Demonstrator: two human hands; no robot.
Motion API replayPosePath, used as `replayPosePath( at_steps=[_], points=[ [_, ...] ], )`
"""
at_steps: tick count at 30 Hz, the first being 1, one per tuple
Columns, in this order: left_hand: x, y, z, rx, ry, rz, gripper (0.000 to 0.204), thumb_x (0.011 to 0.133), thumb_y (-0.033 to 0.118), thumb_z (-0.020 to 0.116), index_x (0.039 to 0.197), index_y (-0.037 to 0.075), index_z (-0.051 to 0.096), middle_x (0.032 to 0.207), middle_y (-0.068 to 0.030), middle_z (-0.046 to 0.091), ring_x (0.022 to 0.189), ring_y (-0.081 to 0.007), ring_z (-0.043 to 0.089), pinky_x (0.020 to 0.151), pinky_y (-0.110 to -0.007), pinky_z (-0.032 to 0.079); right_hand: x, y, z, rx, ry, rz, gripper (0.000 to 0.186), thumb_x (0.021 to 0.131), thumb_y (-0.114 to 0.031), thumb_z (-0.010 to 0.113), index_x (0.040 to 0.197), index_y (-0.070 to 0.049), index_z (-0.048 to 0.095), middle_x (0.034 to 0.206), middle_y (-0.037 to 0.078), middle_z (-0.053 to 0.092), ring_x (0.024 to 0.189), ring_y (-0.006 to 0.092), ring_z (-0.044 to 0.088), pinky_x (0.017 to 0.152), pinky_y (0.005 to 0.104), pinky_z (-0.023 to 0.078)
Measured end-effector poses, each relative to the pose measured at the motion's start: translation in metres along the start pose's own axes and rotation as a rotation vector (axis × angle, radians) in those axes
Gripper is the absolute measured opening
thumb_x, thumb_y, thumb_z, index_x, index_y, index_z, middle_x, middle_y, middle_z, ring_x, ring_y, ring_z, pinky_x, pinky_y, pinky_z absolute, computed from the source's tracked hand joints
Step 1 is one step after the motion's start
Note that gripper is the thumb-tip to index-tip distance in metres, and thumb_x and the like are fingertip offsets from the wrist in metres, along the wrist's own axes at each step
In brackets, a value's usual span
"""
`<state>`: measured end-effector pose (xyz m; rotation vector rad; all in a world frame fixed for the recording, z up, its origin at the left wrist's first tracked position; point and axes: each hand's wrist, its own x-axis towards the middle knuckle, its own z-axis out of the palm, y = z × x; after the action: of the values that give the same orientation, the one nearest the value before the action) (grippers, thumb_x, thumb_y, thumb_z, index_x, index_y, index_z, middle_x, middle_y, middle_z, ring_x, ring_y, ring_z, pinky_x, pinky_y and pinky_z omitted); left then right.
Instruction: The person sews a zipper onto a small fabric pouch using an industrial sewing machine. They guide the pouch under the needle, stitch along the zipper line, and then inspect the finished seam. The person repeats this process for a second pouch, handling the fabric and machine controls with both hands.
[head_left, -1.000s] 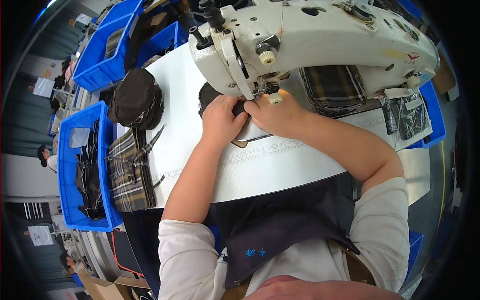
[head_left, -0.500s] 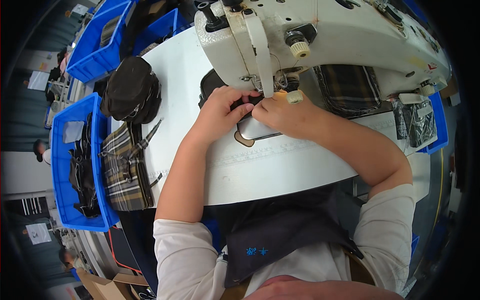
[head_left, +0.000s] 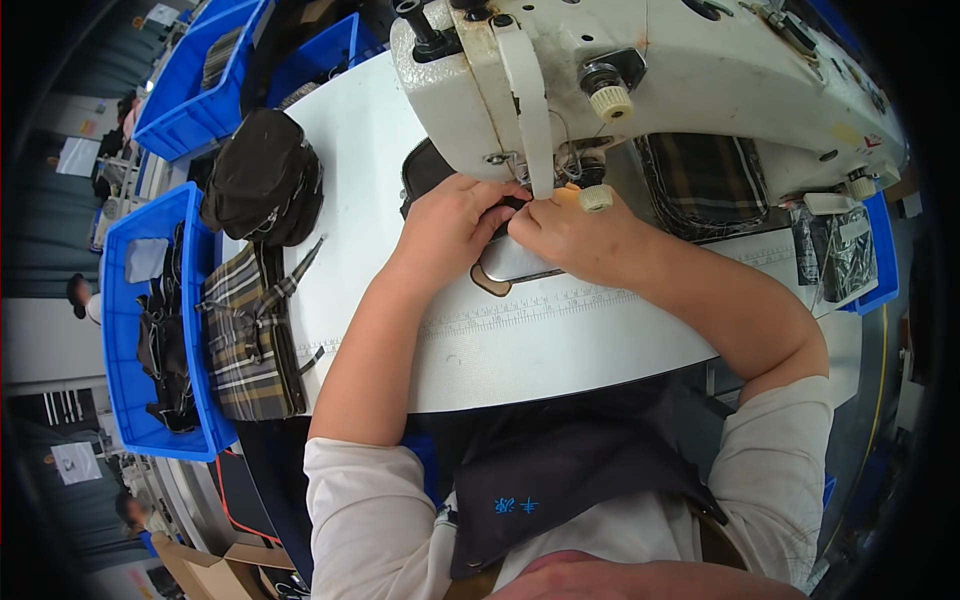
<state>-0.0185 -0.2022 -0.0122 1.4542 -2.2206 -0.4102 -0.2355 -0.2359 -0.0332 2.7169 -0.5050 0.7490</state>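
A dark fabric piece (head_left: 424,172) lies under the head of the white sewing machine (head_left: 465,125), partly covered by my hands. My left hand (head_left: 452,226) pinches the fabric's edge between thumb and fingers, just left of the needle area. Close against it, my right hand (head_left: 582,236) has its fingers closed on the same fabric, and the machine's parts hide some of the fingertips. Below the hands, a shiny metal plate (head_left: 512,262) shows on the table. The stitching point itself is hidden.
A plaid fabric piece (head_left: 705,182) lies under the machine arm. At the left are a stack of dark pieces (head_left: 262,180), folded plaid pieces (head_left: 250,350) and a blue bin (head_left: 118,330) with dark cloth. Packaged dark material (head_left: 845,250) sits at the right edge.
My left hand has shifted slightly right and stays close to my right hand. The whole view has moved a little; both hands keep hold of the fabric.
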Motion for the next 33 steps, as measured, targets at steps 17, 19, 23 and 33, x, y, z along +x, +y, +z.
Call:
replayPosePath(
  at_steps=[17,19,23,33],
  points=[
    [0.003,-0.013,0.001,-0.131,-0.026,-0.05,0.018,0.096,0.007,0.073,0.113,0.006,0.078,0.096,-0.0095,0.077,0.084,-0.0219,0.07,0.078,-0.033,0.055,-0.007,-0.025,-0.023,0.086,-0.332,0.077,0.057,0.08,-0.011,0.066,0.135,0.005,0.064,0.068,0.004,0.06,0.057,0.0177,0.062,0.047,0.034,0.048],
    [0.002,-0.014,0.003,-0.077,-0.015,-0.027,0.018,0.096,0.007,0.073,0.113,0.006,0.078,0.096,-0.0096,0.077,0.083,-0.021,0.07,0.077,-0.032,0.055,-0.008,-0.025,-0.022,0.099,-0.316,0.086,0.054,0.082,-0.011,0.065,0.133,0.005,0.065,0.068,0.004,0.061,0.057,0.0181,0.062,0.048,0.0349,0.048],
    [0.002,-0.012,0.007,0.025,0.013,0.001,0.017,0.097,0.01,0.073,0.112,0.004,0.078,0.095,-0.0097,0.077,0.082,-0.0191,0.069,0.076,-0.032,0.055,-0.008,-0.024,-0.021,0.108,-0.35,0.091,0.051,0.084,-0.011,0.066,0.132,0.004,0.066,0.069,0.006,0.062,0.059,0.0195,0.064,0.049,0.0353,0.05],
    [0.008,-0.016,0.0,-0.313,-0.082,-0.174,0.017,0.099,0.016,0.069,0.11,0.004,0.075,0.095,-0.0126,0.076,0.085,-0.0307,0.07,0.079,-0.036,0.053,-0.007,-0.008,-0.02,0.134,-0.331,0.201,0.041,0.081,-0.012,0.072,0.121,-0.003,0.07,0.077,0.005,0.069,0.067,0.0219,0.07,0.057,0.0372,0.056]
  ],
)
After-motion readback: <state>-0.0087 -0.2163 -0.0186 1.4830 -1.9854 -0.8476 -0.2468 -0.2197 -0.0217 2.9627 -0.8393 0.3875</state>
